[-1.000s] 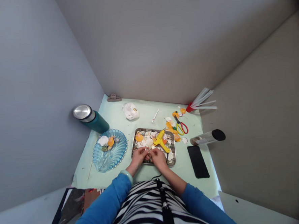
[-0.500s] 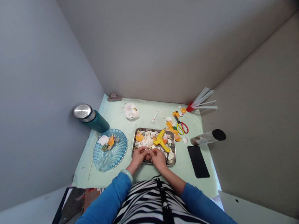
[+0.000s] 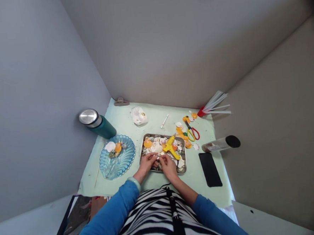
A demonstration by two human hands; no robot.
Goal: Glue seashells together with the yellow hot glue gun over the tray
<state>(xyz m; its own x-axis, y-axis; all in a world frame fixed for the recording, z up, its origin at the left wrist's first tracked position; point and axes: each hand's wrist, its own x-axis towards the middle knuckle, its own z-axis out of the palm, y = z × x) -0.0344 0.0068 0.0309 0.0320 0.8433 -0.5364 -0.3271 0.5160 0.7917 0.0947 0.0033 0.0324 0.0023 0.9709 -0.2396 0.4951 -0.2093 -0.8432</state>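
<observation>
My left hand (image 3: pixel 147 164) and my right hand (image 3: pixel 168 166) meet over the near edge of a metal tray (image 3: pixel 185 159) full of shells. Both hands are closed in a pinch, fingertips almost touching, around something small that I cannot make out. A yellow glue gun (image 3: pixel 171 148) lies across the shells in the tray, just beyond my right hand. A blue glass dish (image 3: pixel 119 162) with a few shells sits to the left of my left hand.
A teal flask (image 3: pixel 96 123) stands at the back left. Scissors (image 3: pixel 192 132) and loose shells lie beyond the tray; a black phone (image 3: pixel 209 164) and a clear tube (image 3: pixel 220 143) lie to the right. Glue sticks (image 3: pixel 214 104) lean in the far corner. Walls close in on three sides.
Both hands stay pinched together over the tray's near edge. The view has shifted slightly, nothing on the table has moved.
</observation>
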